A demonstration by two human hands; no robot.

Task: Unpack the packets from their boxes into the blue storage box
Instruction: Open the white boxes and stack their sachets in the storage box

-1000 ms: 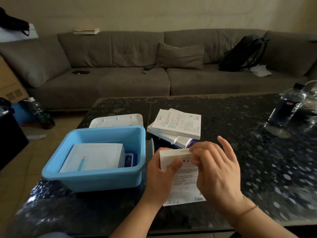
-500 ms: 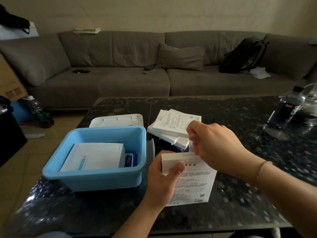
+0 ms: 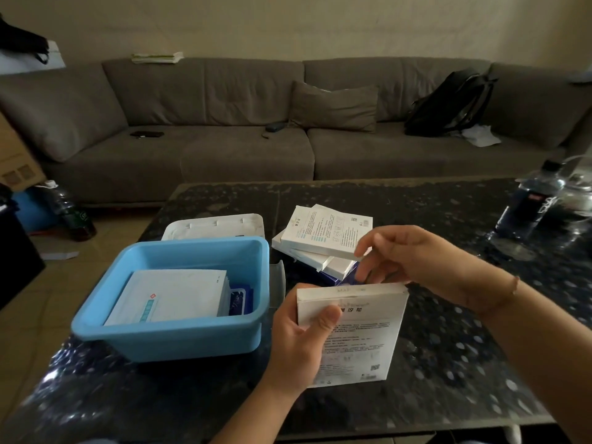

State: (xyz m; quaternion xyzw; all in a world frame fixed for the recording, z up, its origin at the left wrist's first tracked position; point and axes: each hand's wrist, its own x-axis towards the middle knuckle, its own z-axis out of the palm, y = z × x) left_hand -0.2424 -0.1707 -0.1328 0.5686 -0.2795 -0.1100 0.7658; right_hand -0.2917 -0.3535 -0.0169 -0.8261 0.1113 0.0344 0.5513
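Two hands work one white box (image 3: 355,334) above the near edge of the dark desk (image 3: 448,363). The left hand (image 3: 301,344) grips the box upright by its left edge, thumb across the printed face and the other fingers behind. The right hand (image 3: 413,267) sits at the top flap with fingers bent, apparently pinching something small at the flap's rear edge; the exact contact is hidden, so whether it holds the flap or a packet cannot be told. The blue bin (image 3: 173,331) stands just left of the box, touching the desk, with a large white packet (image 3: 173,296) and smaller blue ones (image 3: 238,301) already inside. A stack of boxes (image 3: 323,241) lies behind the hands, near the bin's far right corner; a white lid (image 3: 214,225) rests behind the bin.

Risks, as judged from this arrangement:
- The one-edge hold leaves the box free to pivot; a hard pull on the flap could twist it out of the left hand.
- If the flap opens abruptly, packets may spill onto the desk or over its near edge to the floor rather than into the bin.
- The right wrist hovers close to the stack; a wide withdrawal could knock the top box askew.
- The flap may tear if pulled at one corner.
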